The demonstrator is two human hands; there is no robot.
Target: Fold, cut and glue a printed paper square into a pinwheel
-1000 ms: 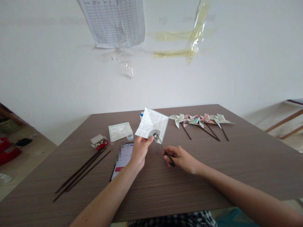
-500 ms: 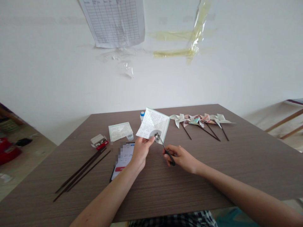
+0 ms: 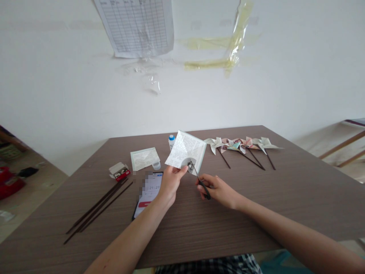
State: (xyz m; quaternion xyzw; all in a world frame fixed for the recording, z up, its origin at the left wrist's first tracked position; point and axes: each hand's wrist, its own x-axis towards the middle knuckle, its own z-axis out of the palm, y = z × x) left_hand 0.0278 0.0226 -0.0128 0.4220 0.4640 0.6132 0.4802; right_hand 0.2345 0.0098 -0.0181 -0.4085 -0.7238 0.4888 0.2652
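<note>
A square of printed paper (image 3: 186, 146) with a pale green edge is pinched at its lower left by my left hand (image 3: 170, 180). The sheet is tilted above the table. My right hand (image 3: 215, 189) grips a pair of scissors (image 3: 203, 186) by the dark handles. Their blades lie at the paper's lower corner, over a round printed picture; whether they cut through it I cannot make out. Close behind the paper stands a white bottle with a blue cap (image 3: 171, 139). Under my left wrist lies a phone (image 3: 148, 194) with a lit timer screen.
Paper pinwheels (image 3: 242, 146) on dark sticks lie at the back right of the table (image 3: 228, 232). To the left are more printed paper (image 3: 144, 158), a small clear cup (image 3: 156, 164), a red and white box (image 3: 119, 172) and several dark sticks (image 3: 97, 207).
The paper and scissor blades have shifted slightly to the right, with the paper turned a little. Both hands keep their hold.
</note>
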